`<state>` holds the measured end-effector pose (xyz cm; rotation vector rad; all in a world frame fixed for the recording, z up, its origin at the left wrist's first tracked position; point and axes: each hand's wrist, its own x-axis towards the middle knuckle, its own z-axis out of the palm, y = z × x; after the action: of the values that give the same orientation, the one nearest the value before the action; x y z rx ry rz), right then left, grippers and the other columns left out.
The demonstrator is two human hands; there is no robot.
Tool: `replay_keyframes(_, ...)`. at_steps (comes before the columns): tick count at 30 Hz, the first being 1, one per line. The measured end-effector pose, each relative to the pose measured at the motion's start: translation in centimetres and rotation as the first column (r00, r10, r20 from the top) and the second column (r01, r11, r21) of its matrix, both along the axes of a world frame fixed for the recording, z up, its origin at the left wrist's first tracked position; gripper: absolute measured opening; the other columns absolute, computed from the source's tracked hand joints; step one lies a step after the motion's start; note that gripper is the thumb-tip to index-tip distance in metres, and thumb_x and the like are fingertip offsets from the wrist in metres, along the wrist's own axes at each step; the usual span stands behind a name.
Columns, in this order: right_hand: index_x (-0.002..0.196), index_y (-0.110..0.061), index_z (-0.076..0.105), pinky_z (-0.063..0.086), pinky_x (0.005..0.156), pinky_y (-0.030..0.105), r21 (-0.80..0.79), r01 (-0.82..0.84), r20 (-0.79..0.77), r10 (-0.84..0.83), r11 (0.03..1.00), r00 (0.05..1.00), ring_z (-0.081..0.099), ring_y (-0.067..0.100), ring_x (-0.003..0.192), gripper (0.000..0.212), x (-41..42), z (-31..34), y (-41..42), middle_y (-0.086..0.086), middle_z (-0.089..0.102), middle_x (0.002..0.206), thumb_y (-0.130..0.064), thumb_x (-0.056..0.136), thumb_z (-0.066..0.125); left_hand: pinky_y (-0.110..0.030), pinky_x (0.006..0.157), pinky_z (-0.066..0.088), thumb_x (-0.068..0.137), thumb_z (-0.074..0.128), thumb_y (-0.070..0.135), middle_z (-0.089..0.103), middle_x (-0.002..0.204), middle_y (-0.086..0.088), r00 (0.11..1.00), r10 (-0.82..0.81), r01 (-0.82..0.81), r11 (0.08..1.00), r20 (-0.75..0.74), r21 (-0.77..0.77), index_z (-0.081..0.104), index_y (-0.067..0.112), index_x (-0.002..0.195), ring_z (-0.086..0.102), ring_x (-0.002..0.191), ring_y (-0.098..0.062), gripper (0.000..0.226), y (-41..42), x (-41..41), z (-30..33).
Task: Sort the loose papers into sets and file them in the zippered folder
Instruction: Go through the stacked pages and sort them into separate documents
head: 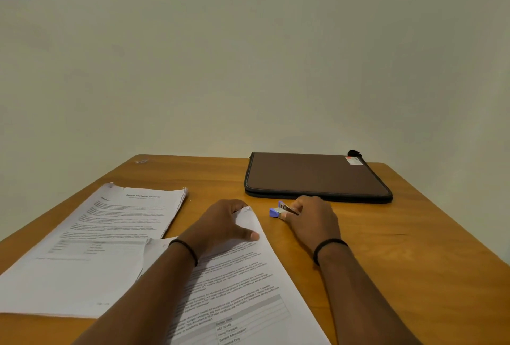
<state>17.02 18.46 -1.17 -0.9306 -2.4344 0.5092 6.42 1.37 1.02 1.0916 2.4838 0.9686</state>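
Note:
A thick stack of printed papers (110, 234) lies on the left of the wooden table (414, 261). A second set of printed sheets (248, 289) lies in front of me, angled toward the middle. My left hand (223, 226) rests on the top corner of this set, with the corner curling up at its fingers. My right hand (314, 220) grips a small purple stapler (278, 210) beside that corner. The brown zippered folder (317, 176) lies closed and flat at the back right, just beyond my right hand.
A plain pale wall stands right behind the table's far edge. A small pale scrap (142, 161) lies near the table's far left corner. Bare tabletop stretches along the right side, and a black zipper pull (353, 152) sticks out at the folder's far right corner.

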Motion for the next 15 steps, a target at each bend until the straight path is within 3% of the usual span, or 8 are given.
replay_keyframes(2,0.092,-0.023,0.069,0.052,0.069,0.023,0.047,0.028,-0.112,-0.023,0.998,0.993,0.059,0.012,0.084,0.023,0.0,0.3,-0.3,-0.002,0.067,0.091,-0.046,0.089,0.065,-0.024,0.079,0.049,0.073,0.087,0.027,0.065,0.108,0.006,1.0,0.002,-0.002,1.0,0.004,0.027,0.065,0.018,0.12,0.06,0.098,-0.014,0.052,0.0,-0.2,-0.1)
replay_keyframes(5,0.077,-0.019,0.066,0.05,0.063,0.025,-0.055,-0.085,-0.261,0.068,0.995,0.963,0.059,0.016,0.07,0.033,0.4,1.4,-1.7,0.002,0.065,0.075,-0.045,0.094,0.057,-0.022,0.074,0.051,0.079,0.082,0.023,0.07,0.098,0.004,0.999,-0.03,0.029,0.995,0.016,0.091,0.071,0.018,0.103,0.064,0.091,-0.013,0.027,-0.2,-0.5,-0.4)
replay_keyframes(7,0.073,-0.014,0.066,0.053,0.062,0.032,-0.17,-0.208,-0.151,0.183,0.963,0.971,0.06,0.019,0.06,0.046,0.6,2.2,-2.9,0.006,0.067,0.068,-0.055,0.092,0.055,-0.021,0.071,0.05,0.083,0.078,0.021,0.072,0.093,0.001,0.998,-0.035,0.027,0.986,0.049,0.162,0.072,0.015,0.097,0.065,0.086,-0.012,0.016,-0.4,-0.7,-0.7)
replay_keyframes(9,0.075,-0.009,0.066,0.051,0.051,0.028,-0.373,-0.322,-0.046,0.33,0.87,0.943,0.059,0.014,0.049,0.052,0.9,2.6,-3.9,0.005,0.07,0.067,-0.06,0.088,0.059,-0.025,0.07,0.05,0.087,0.074,0.018,0.073,0.089,-0.004,0.997,-0.039,0.022,0.973,0.072,0.23,0.072,0.013,0.093,0.065,0.08,-0.013,0.008,-0.7,-0.8,-0.7)
replay_keyframes(12,0.092,-0.001,0.067,0.052,0.05,0.024,-0.558,-0.419,-0.019,0.494,0.716,0.869,0.07,0.022,0.063,0.041,1.3,2.9,-4.1,0.008,0.075,0.083,-0.043,0.09,0.066,-0.029,0.069,0.049,0.089,0.071,0.013,0.072,0.087,-0.009,0.996,-0.042,0.016,0.948,0.075,0.318,0.072,0.01,0.088,0.062,0.073,-0.01,0.003,-0.8,-0.9,-0.7)
replay_keyframes(15,0.097,-0.002,0.066,0.056,0.053,0.022,-0.615,-0.44,-0.045,0.527,0.655,0.849,0.073,0.02,0.071,0.025,1.5,2.8,-3.8,0.007,0.076,0.089,-0.026,0.094,0.064,-0.027,0.07,0.049,0.09,0.071,0.021,0.071,0.088,-0.002,0.998,0.048,-0.064,0.924,0.05,0.377,0.072,0.018,0.091,0.063,0.075,-0.009,0.004,-0.7,-0.6,-0.7)
